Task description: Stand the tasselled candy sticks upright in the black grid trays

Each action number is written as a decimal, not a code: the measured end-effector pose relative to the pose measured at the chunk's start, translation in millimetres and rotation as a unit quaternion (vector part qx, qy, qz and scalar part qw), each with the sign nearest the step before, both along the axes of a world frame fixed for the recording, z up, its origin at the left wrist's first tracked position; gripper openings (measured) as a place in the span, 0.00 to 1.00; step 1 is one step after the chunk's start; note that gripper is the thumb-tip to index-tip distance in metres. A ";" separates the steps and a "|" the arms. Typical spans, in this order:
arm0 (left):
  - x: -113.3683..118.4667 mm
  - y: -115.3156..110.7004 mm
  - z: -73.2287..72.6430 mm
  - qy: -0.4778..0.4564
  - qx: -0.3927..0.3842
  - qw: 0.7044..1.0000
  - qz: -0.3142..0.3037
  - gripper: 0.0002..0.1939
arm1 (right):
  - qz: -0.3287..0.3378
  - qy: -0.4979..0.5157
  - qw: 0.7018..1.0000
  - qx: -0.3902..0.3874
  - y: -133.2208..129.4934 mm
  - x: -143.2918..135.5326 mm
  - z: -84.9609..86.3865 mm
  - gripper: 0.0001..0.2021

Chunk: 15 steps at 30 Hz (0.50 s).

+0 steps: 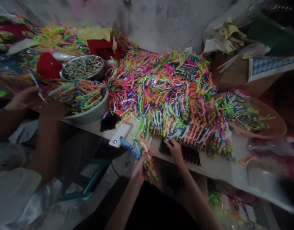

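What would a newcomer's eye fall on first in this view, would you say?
Probably the huge heap of multicoloured strips across the middle of the table. Next, perhaps the blue glasses-like thing by the person's left hand, and the red rounded object beside the metal bowl, upper left.

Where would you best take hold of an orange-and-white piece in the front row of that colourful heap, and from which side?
Probably by its near end, coming from the table's front edge. The orange-and-white pieces lie packed side by side, leaving little room for a sideways grip, while their near ends face that edge.
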<state>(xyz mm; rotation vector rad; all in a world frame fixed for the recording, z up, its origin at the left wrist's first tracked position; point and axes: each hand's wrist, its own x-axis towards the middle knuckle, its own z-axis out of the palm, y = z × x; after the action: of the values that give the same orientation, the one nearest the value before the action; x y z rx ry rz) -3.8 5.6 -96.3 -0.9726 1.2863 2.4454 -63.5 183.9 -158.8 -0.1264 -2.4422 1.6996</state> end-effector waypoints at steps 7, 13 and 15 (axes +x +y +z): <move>-5.1 -2.8 -6.3 0.008 0.012 1.000 -0.007 0.21 | -0.011 -0.004 0.996 0.085 -5.8 8.8 -2.0 0.17; -6.4 -4.8 -5.4 -0.002 0.022 1.000 0.016 0.26 | -0.017 0.001 0.987 0.159 -10.0 7.6 -1.3 0.20; -6.9 -5.2 -5.7 -0.007 0.025 1.000 0.014 0.26 | -0.013 -0.002 0.985 0.171 -10.8 5.8 -1.6 0.20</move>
<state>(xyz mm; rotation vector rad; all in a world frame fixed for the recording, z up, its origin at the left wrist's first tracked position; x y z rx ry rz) -10.7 0.4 -102.0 -0.9992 1.2105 2.4752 -57.7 173.1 -160.4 -0.1155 -2.6763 1.2453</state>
